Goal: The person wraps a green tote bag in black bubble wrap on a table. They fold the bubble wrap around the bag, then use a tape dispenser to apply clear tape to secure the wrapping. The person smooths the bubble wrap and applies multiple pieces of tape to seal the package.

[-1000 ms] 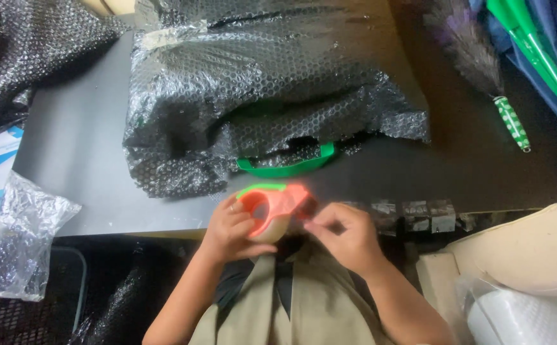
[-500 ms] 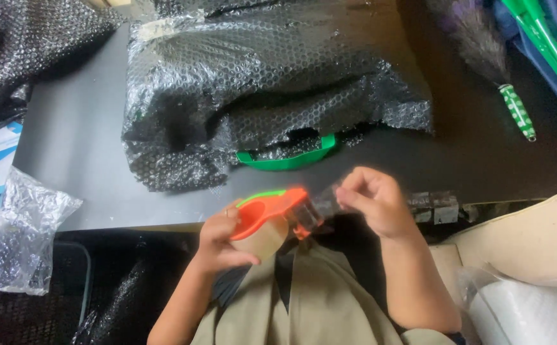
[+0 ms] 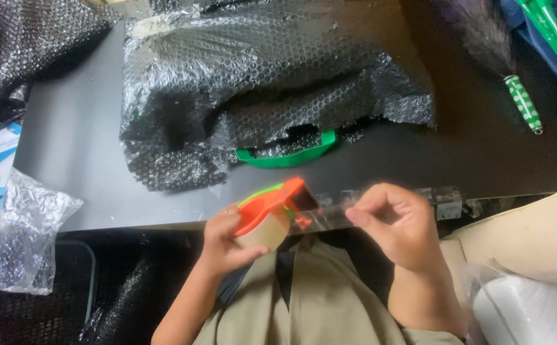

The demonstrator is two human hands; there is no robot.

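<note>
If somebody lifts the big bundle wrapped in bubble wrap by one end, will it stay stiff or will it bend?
The bubble-wrapped bundle would probably sag somewhat: its wrap lies loose and crumpled, not taut. The loose edges near the green handle would likely flap. The glossy film may feel slippery, so it could slide on the dark table.

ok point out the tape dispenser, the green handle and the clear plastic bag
tape dispenser (image 3: 267, 211), head view, on its orange body, held in the left hand (image 3: 224, 246)
green handle (image 3: 288, 158), head view, on the middle of its curve
clear plastic bag (image 3: 26, 236), head view, on its crumpled middle
</note>
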